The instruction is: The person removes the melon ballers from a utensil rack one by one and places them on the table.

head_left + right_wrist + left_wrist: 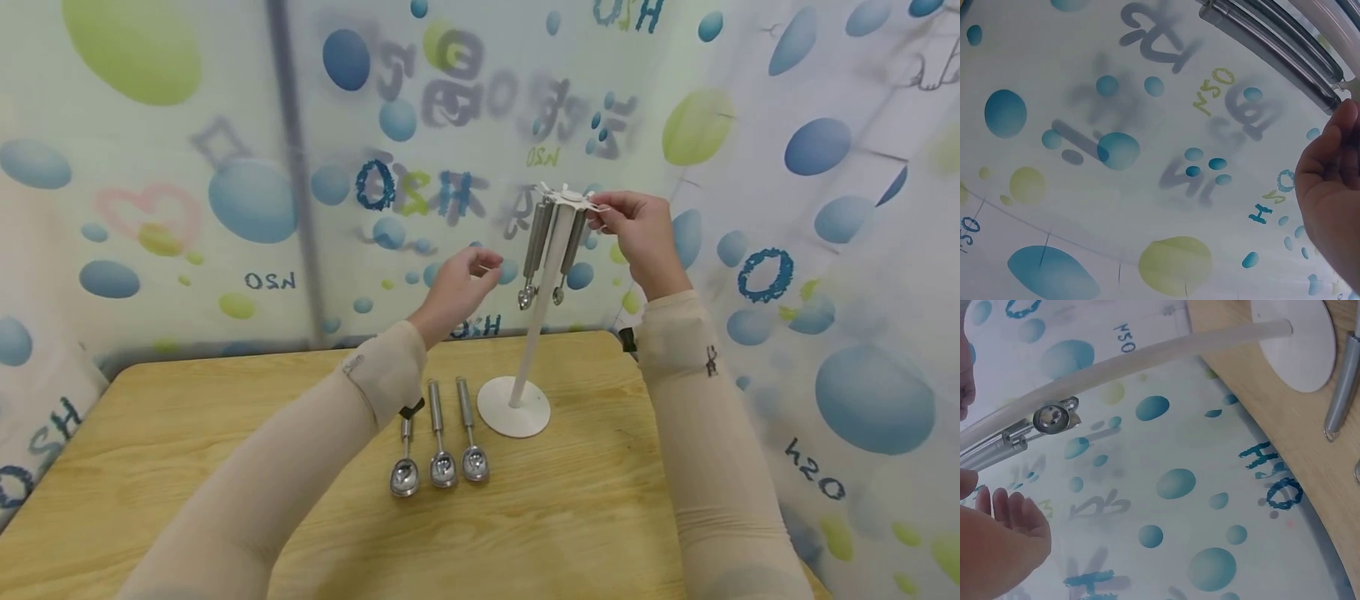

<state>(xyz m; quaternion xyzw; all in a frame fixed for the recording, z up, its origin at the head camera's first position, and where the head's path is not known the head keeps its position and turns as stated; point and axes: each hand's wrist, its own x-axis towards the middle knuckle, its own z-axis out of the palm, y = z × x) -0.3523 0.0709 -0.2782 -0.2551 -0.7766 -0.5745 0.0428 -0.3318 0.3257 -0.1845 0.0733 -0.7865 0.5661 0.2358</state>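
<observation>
A white stand [534,333] with a round base and hooks at its top [572,198] holds several hanging metal utensils [537,242]. My right hand [641,237] is at the right side of the hooks, its thumb and fingers pinching a hook or the handle end there; in the right wrist view the hand [1335,187] touches the end of a metal handle [1272,56]. Left of the stand my left hand [461,287] is in the air, fingers loosely bent and holding nothing. The left wrist view shows this hand [1007,544] below the hanging utensils [1054,417].
Three metal scoops lie side by side on the wooden table [585,517], left of the stand's base: a left one [405,477], a middle one [442,468] and a right one [475,462]. Patterned curtains [225,275] hang behind and beside the table.
</observation>
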